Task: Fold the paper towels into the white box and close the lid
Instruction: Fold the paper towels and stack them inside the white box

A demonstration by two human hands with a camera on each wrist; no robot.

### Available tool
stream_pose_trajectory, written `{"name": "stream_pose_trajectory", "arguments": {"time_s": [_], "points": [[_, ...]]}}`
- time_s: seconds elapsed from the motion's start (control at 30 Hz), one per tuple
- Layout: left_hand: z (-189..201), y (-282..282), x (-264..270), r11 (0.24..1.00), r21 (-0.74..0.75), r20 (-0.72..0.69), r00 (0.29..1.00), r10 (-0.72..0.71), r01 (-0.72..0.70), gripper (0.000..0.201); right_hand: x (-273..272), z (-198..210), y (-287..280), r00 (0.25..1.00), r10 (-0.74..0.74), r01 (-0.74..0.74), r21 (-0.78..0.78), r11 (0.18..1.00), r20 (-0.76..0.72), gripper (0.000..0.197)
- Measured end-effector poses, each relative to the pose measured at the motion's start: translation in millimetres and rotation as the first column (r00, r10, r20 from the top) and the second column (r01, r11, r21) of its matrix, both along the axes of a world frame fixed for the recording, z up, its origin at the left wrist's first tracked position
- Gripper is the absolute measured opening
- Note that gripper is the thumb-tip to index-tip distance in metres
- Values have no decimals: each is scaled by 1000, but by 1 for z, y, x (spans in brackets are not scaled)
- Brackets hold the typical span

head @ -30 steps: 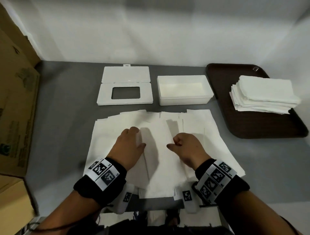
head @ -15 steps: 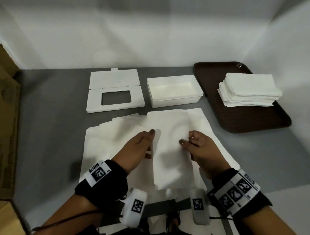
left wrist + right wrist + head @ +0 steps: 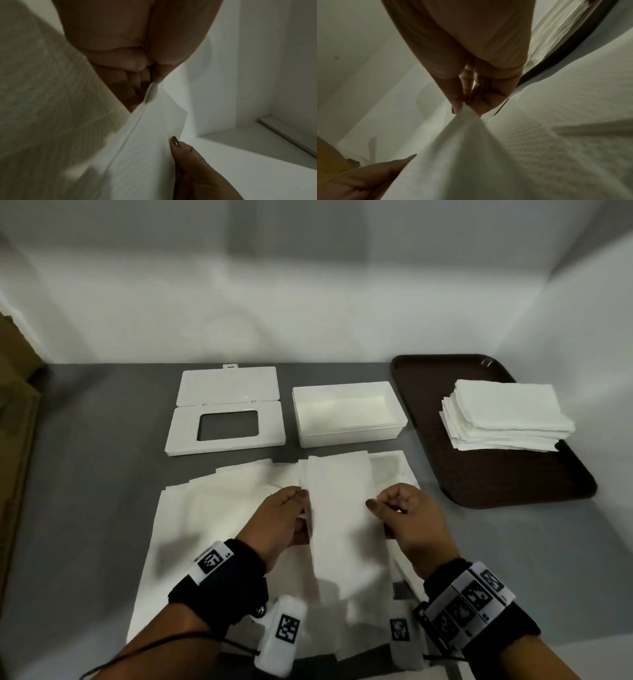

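Note:
A folded strip of white paper towel [image 3: 342, 518] is lifted above several flat towels [image 3: 219, 508] spread on the grey table. My left hand [image 3: 284, 515] pinches its left edge and my right hand [image 3: 400, 511] pinches its right edge. In the left wrist view my fingertips [image 3: 154, 75] nip the towel's fold [image 3: 137, 135]. The right wrist view has thumb and fingers [image 3: 465, 102] closed on the towel [image 3: 462, 148]. Beyond the towels stands the open white box [image 3: 347, 414], nothing visible inside. Its lid [image 3: 226, 414] with a rectangular window lies flat to the left.
A dark brown tray [image 3: 486, 474] at the right holds a stack of folded towels [image 3: 503, 416]. Cardboard boxes [image 3: 17, 422] line the left edge. White walls close the back and right side.
Both hands pinched the edges of the folded strip and raised it off the spread towels, carrying it a little toward the box. The view shifted left.

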State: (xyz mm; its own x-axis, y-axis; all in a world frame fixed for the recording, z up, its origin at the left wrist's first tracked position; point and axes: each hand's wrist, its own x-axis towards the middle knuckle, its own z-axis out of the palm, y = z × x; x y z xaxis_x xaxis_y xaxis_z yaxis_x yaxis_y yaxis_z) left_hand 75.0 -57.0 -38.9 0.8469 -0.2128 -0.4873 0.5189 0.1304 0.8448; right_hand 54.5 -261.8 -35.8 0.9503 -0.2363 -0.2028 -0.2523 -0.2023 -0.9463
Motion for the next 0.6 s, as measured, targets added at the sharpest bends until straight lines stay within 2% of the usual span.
{"name": "stream_pose_trajectory", "arguments": {"time_s": [0.1, 0.27, 0.33, 0.47, 0.6], "points": [[-13, 1, 6, 999, 38, -47, 998, 39, -37, 12, 10, -8, -8, 999, 34, -35, -22, 999, -36, 11], [-23, 3, 11, 993, 104, -97, 993, 73, -63, 26, 20, -16, -15, 992, 86, -83, 35, 996, -89, 5], [-24, 3, 12, 991, 118, -102, 992, 71, -59, 24, 24, -17, -15, 989, 111, -104, 70, 992, -95, 3], [-23, 2, 11, 991, 118, -104, 992, 77, -64, 18, 30, -17, -12, 981, 180, -178, 41, 983, -72, 4], [-24, 2, 10, 986, 142, -87, 991, 100, -87, 25, 35, -16, -7, 982, 163, -161, 31, 986, -92, 5]]}}
